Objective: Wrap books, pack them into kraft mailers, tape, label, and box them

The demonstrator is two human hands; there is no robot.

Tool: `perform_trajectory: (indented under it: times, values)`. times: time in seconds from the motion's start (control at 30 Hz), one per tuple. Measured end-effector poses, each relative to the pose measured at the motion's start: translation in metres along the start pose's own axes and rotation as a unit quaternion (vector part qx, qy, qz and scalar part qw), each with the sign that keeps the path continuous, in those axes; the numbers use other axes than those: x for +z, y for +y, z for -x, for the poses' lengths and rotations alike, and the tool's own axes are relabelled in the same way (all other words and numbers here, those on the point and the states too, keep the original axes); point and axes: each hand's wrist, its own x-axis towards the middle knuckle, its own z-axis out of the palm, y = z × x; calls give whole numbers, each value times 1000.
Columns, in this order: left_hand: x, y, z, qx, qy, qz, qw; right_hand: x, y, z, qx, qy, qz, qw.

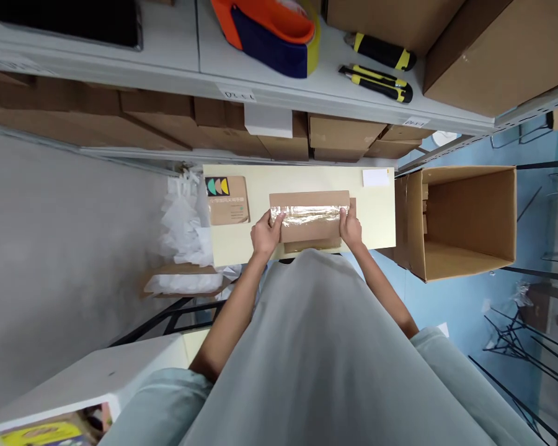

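A flat brown cardboard box [309, 233], with a shiny strip of clear tape along its middle, is held over the cream tabletop [376, 217]. My left hand [266, 235] grips its left end, thumb on top. On the opposite end my right hand [351, 229] is closed in the same way. Another piece of brown cardboard [312, 246] shows below the box's near edge; whether it is part of the same box I cannot tell. To the left on the table lies a brown printed card or packet [227, 199]. A white slip [375, 178] is at the far right corner.
A large open carton [469, 217] stands right of the table. White plastic wrapping [183, 217] hangs at the left. Above, a shelf [167, 62] bears an orange and blue tape dispenser [274, 43], two utility knives [381, 62] and a dark-screened device [65, 21]. Cardboard boxes [158, 118] line the lower shelf.
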Motion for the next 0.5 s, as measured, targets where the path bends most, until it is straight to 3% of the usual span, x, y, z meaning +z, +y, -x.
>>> perform_trajectory:
  times: [0.13,0.23,0.37,0.5]
  values:
    - [-15,-3,1,58,-5,139,989,-15,2,12,-52,-10,-83,995]
    - [-35,3,11,138,45,201,969,-33,-6,33,-94,37,-139,985]
    - [-56,3,22,183,84,224,953,-58,-14,57,-154,95,-187,966]
    - [-41,-20,20,146,53,268,951,-53,0,55,-151,74,-221,961]
